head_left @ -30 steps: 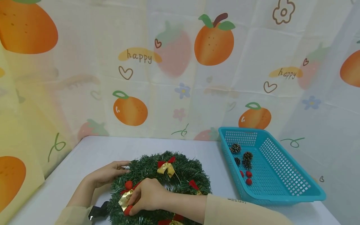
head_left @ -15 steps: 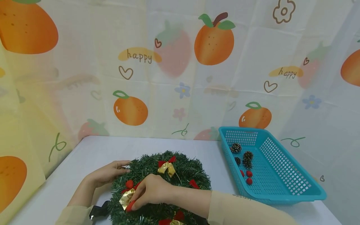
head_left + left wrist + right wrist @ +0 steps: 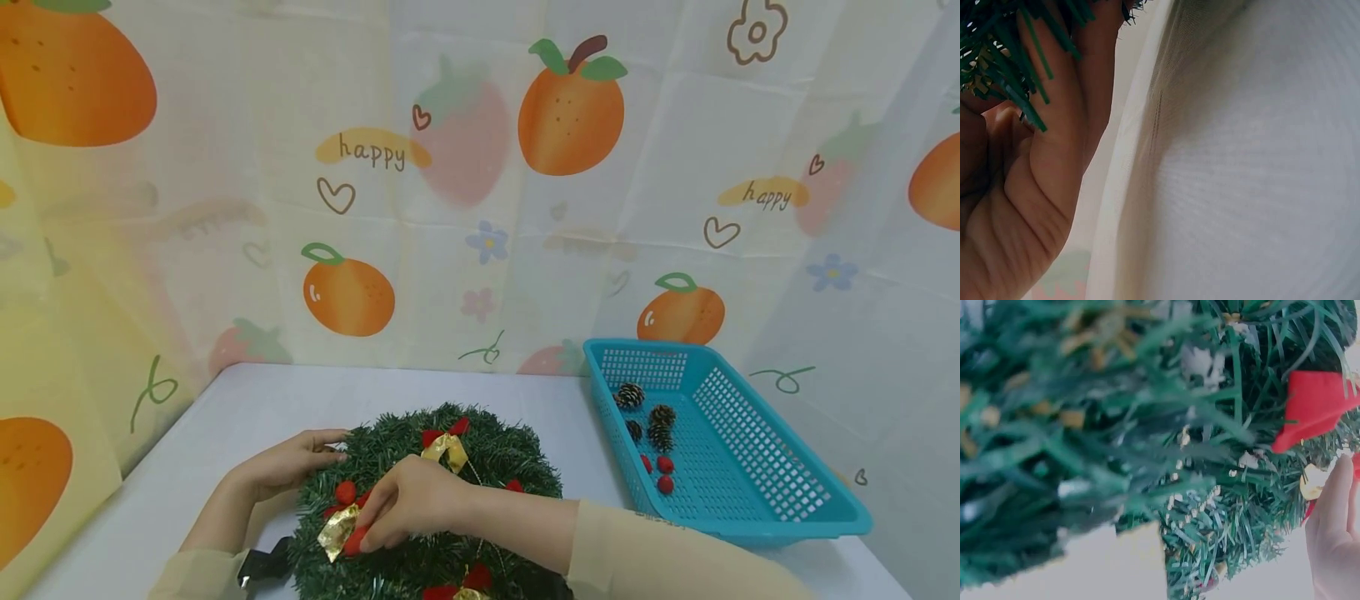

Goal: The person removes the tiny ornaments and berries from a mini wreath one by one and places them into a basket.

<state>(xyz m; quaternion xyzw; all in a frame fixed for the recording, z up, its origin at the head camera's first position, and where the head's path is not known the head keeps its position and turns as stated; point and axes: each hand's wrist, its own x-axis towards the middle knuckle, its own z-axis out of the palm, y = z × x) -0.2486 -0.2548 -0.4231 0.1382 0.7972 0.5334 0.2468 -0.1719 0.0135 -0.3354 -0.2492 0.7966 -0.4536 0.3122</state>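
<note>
A green wreath [image 3: 510,454] decorated with red and gold bows lies on the white table. My left hand [image 3: 288,460] holds its left edge, and in the left wrist view the fingers [image 3: 1060,131] reach up along the green sprigs. My right hand [image 3: 420,500] crosses over the wreath and pinches a red ball [image 3: 355,542], right beside a gold and red bow [image 3: 337,533]. Another red ball [image 3: 346,492] sits just above that bow. At the top of the wreath is a second bow [image 3: 447,451]; a third [image 3: 459,590] shows at the bottom.
A blue plastic basket [image 3: 780,433] stands at the right of the table. Inside lie several pine cones [image 3: 660,437] and a few red balls [image 3: 665,484]. A black strap [image 3: 264,563] is by the left wrist. A fruit-print cloth [image 3: 480,208] hangs behind.
My right hand has shifted slightly up and to the right, with the pinched red ball moving along beside the bow. The left hand has stayed on the wreath's edge.
</note>
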